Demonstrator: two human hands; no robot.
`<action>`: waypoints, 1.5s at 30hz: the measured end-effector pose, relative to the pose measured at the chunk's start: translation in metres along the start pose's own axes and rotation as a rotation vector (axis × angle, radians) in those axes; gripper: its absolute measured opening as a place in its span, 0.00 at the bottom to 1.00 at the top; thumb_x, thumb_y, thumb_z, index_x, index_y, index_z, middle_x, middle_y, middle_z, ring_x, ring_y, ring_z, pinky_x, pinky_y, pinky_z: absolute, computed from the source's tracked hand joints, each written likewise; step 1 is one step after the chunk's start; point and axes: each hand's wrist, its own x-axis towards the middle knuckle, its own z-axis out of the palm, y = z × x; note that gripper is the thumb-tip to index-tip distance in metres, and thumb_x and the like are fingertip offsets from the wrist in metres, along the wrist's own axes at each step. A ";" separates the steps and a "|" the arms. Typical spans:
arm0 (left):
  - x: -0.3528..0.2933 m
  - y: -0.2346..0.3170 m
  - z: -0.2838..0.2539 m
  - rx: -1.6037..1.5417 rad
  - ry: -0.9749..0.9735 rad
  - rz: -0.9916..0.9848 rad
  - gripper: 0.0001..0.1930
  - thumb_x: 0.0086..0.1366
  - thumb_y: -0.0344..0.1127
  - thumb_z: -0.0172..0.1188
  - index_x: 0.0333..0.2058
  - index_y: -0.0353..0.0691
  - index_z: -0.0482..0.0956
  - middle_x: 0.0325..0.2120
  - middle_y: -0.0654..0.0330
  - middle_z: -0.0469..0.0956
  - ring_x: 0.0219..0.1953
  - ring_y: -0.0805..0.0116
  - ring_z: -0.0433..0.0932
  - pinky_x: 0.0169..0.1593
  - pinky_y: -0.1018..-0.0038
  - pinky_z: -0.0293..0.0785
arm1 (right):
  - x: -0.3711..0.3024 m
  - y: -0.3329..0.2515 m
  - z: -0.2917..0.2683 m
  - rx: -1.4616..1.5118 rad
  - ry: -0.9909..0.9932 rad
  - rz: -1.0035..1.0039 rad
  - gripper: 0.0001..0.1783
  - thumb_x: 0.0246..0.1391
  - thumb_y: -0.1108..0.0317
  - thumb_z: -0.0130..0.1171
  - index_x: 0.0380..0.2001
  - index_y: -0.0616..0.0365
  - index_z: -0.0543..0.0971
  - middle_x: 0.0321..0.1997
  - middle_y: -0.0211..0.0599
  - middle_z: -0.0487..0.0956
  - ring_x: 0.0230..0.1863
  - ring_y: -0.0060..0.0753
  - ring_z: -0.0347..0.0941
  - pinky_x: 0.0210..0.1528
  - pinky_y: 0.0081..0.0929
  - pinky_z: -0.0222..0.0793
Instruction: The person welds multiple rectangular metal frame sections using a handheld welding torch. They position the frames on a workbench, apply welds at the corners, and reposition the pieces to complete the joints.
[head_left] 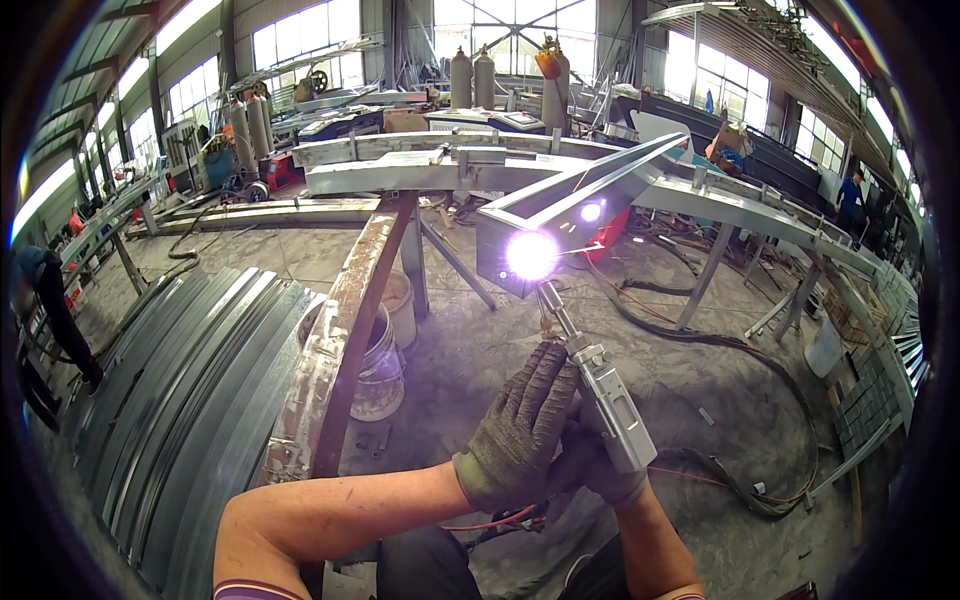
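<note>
A: In the middle of the big shed, there's a grey metal box frame (570, 228) up by the long steel beam (380, 178), w/ a super bright light (532, 256) on its near end. What's up?

B: Looks like welding, prob. halfway thru a join. The tip of the welding gun (615, 410) is just under the light.

A: And the hands?

B: R hand (605, 478) is closed round the gun from below, AFAICT, but most of its fingers are hidden. L hand (512, 435) has a dirty glove, fingers straight & close together, right by the gun's neck. Can't see its palm or thumb, so can't tell if it grips or just props.

A: What does the next bit need?

B: IMO, a slow, steady push along the edge, tip kept close. A wobble could make a lumpy join. Also, L fingers are near the hot end, so keep 'em back.

A: Any names or words to read?

B: Nope. Gun's side looks plain, & the gas bottles (472, 80) at the back are too small to read.
</note>
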 end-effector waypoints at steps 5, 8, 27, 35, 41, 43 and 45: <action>-0.001 0.001 0.001 -0.013 -0.004 -0.016 0.51 0.70 0.44 0.72 0.79 0.20 0.54 0.79 0.23 0.56 0.81 0.22 0.57 0.81 0.39 0.57 | -0.002 -0.008 0.004 -0.005 -0.018 -0.063 0.15 0.62 0.75 0.75 0.50 0.61 0.85 0.38 0.31 0.85 0.38 0.22 0.83 0.37 0.30 0.83; 0.001 0.002 0.000 -0.020 0.002 -0.005 0.51 0.70 0.44 0.72 0.79 0.20 0.54 0.79 0.23 0.55 0.81 0.21 0.56 0.82 0.39 0.56 | -0.001 -0.007 0.004 0.084 -0.028 -0.002 0.13 0.62 0.75 0.75 0.48 0.61 0.84 0.35 0.30 0.84 0.34 0.22 0.83 0.34 0.31 0.83; -0.004 -0.001 0.004 0.015 0.018 -0.008 0.50 0.71 0.46 0.71 0.78 0.19 0.55 0.78 0.21 0.55 0.80 0.20 0.58 0.81 0.38 0.58 | 0.000 0.006 -0.006 -0.168 -0.111 -0.159 0.19 0.77 0.64 0.63 0.60 0.69 0.81 0.52 0.44 0.86 0.44 0.29 0.82 0.43 0.31 0.80; -0.006 0.002 0.001 0.010 0.008 -0.033 0.50 0.71 0.45 0.72 0.78 0.19 0.56 0.78 0.20 0.55 0.80 0.20 0.58 0.81 0.38 0.58 | 0.001 -0.004 0.006 -0.126 0.015 -0.125 0.13 0.59 0.74 0.77 0.46 0.61 0.87 0.36 0.32 0.87 0.36 0.26 0.86 0.36 0.31 0.84; -0.006 0.002 0.003 0.012 0.007 -0.031 0.50 0.70 0.45 0.72 0.78 0.19 0.56 0.77 0.19 0.55 0.80 0.19 0.57 0.81 0.38 0.57 | 0.003 0.007 0.002 -0.218 0.019 -0.199 0.15 0.56 0.73 0.78 0.46 0.60 0.86 0.38 0.33 0.87 0.38 0.26 0.86 0.38 0.33 0.84; -0.006 0.002 0.003 0.015 0.009 -0.027 0.50 0.70 0.45 0.72 0.77 0.19 0.56 0.77 0.19 0.55 0.80 0.19 0.57 0.81 0.38 0.57 | 0.003 0.007 0.002 -0.197 0.010 -0.148 0.16 0.56 0.73 0.79 0.47 0.60 0.86 0.38 0.33 0.87 0.38 0.27 0.86 0.38 0.33 0.84; -0.006 0.002 0.003 0.001 0.018 -0.024 0.49 0.70 0.45 0.72 0.77 0.19 0.57 0.77 0.19 0.55 0.80 0.19 0.58 0.81 0.38 0.57 | 0.002 0.008 0.000 -0.143 -0.002 -0.078 0.17 0.55 0.72 0.79 0.47 0.60 0.86 0.38 0.33 0.87 0.38 0.27 0.86 0.39 0.33 0.84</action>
